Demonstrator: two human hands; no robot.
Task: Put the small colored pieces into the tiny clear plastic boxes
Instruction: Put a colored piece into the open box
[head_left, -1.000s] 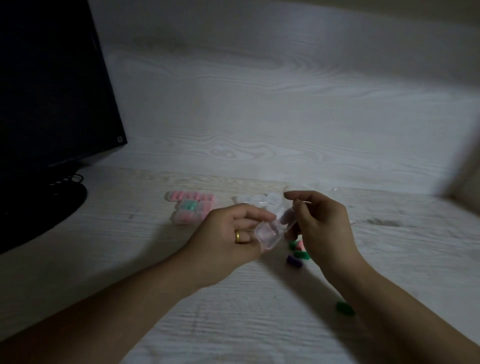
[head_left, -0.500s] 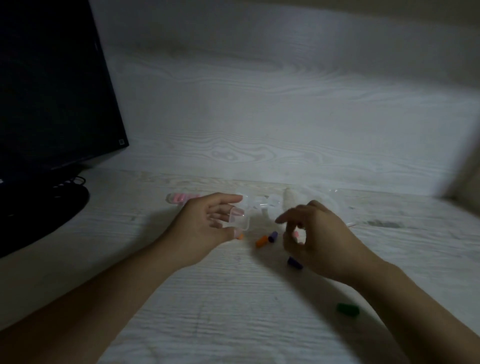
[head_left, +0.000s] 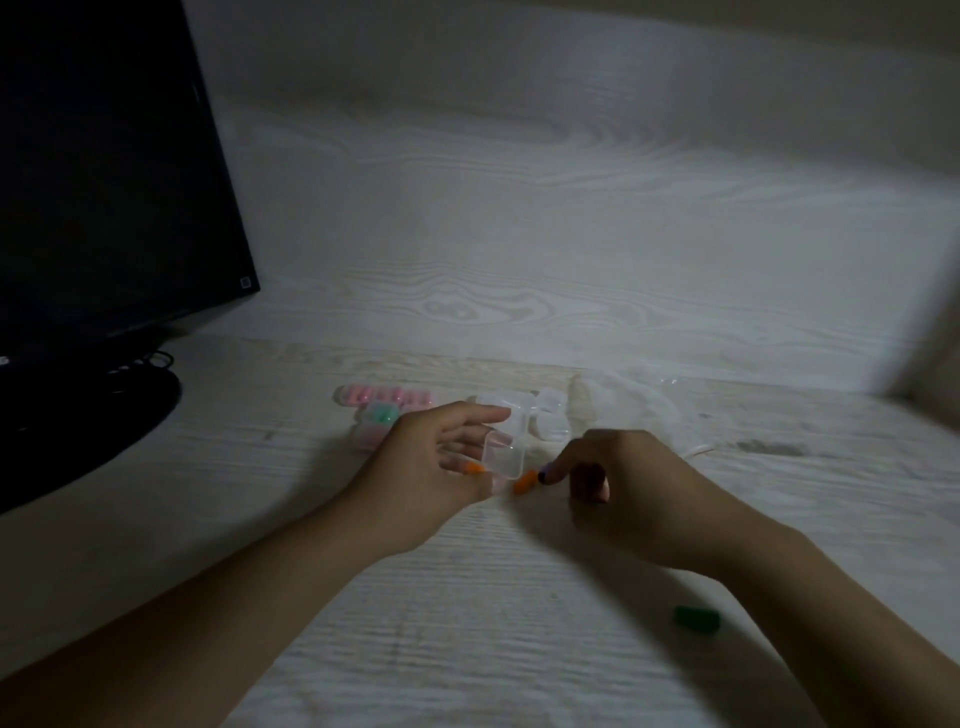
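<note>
- Head view: the left hand is holding a tiny clear box between thumb and fingertips, its open side facing up, just above the desk.
- An orange piece is showing just left of and below the box, at the left fingertips; cannot tell whether it is lying on the desk or being held.
- The right hand is hovering low over the desk to the right of the box, index finger stretched left, the other fingers curled under; cannot tell whether anything is pinched in them.
- A second orange piece is lying on the desk between the two hands, with a dark purple piece touching the right index fingertip just beside it.
- A green piece is lying alone on the near right, well apart from the rest, beside the right forearm.
- More clear boxes are sitting clustered just beyond the hands; the pile is blurred.
- Filled boxes of pink pieces, one with a teal piece, are lying to the far left of the left hand.
- A dark monitor is standing on the far left.
</note>
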